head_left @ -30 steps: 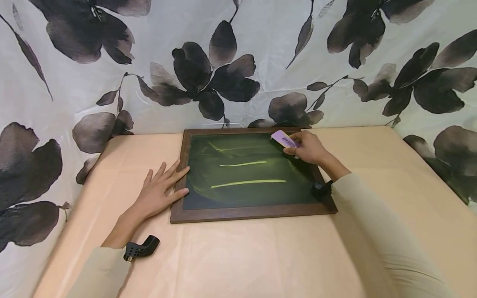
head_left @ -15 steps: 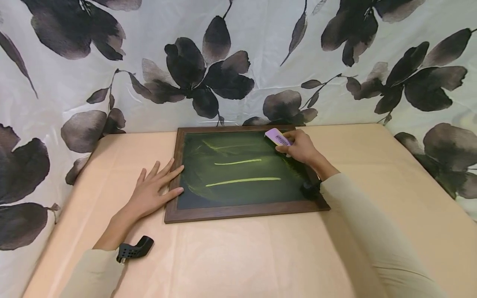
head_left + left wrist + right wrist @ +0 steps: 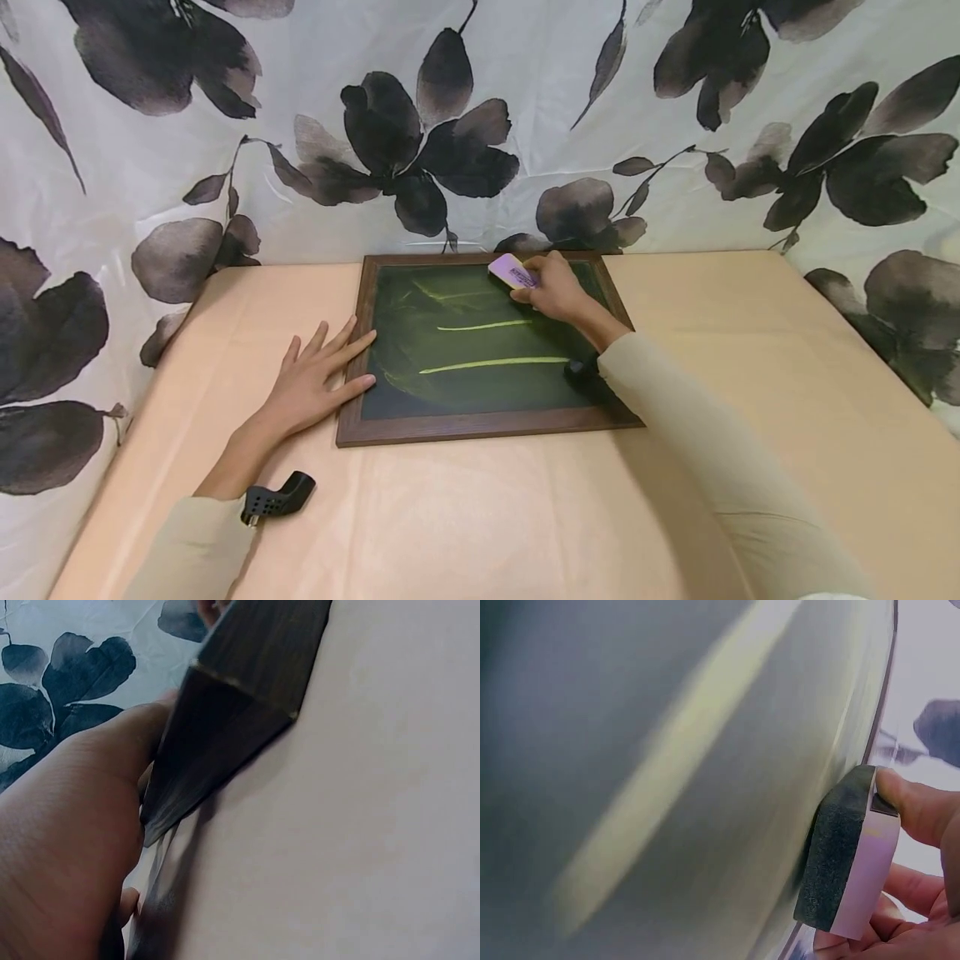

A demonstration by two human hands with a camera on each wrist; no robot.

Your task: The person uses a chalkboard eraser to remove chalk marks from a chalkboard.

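A chalkboard (image 3: 465,392) in a dark brown wooden frame lies on the table, with two bold yellow chalk lines and fainter smears near its top. My right hand (image 3: 558,287) grips a purple chalkboard eraser (image 3: 513,271) at the upper part of the board. In the right wrist view the dark felt of the eraser (image 3: 836,847) faces the board, thumb and fingers on its pale purple back. My left hand (image 3: 311,387) rests with spread fingers at the frame's left edge, fingertips on the wood. From the left wrist, the frame's corner (image 3: 225,727) shows beside the hand.
A white sheet with dark flowers (image 3: 427,150) hangs behind the table's back edge. The peach-coloured table cover (image 3: 465,517) spreads around the board. Black wrist devices (image 3: 279,498) sit at both wrists, the right one over the board.
My right hand has moved the eraser leftward along the top of the board, uncovering the upper right corner. The left hand stays at the frame's left edge.
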